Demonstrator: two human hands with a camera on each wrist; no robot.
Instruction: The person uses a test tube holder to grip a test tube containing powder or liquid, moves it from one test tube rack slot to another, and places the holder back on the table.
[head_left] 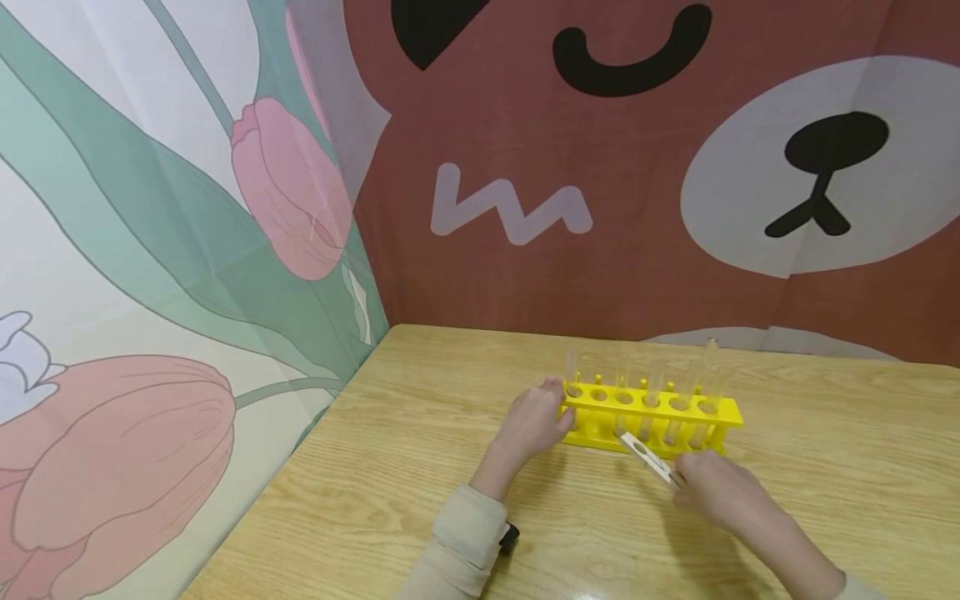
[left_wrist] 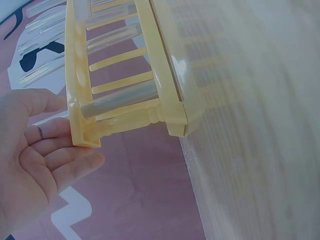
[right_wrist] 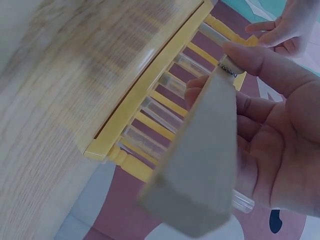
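Observation:
A yellow test tube rack (head_left: 637, 407) stands on the table, with several clear test tubes (head_left: 654, 379) upright or slightly tilted in its holes. My left hand (head_left: 534, 419) grips the rack's left end; in the left wrist view, the fingers (left_wrist: 75, 167) lie against the end of the upper plate. My right hand (head_left: 716, 487) holds a pale wooden test tube clamp (head_left: 651, 460) in front of the rack. The clamp's far end points at the lower part of a tube near the middle; whether they touch, I cannot tell. Up close, the clamp (right_wrist: 200, 155) hides part of the rack.
The wood-grain table (head_left: 420, 417) extends on both sides of the rack. Behind it hangs a cloth with a printed bear (head_left: 637, 167), and on the left a cloth with printed tulips (head_left: 120, 433). A small black object (head_left: 509, 539) sits beside the left sleeve (head_left: 468, 533).

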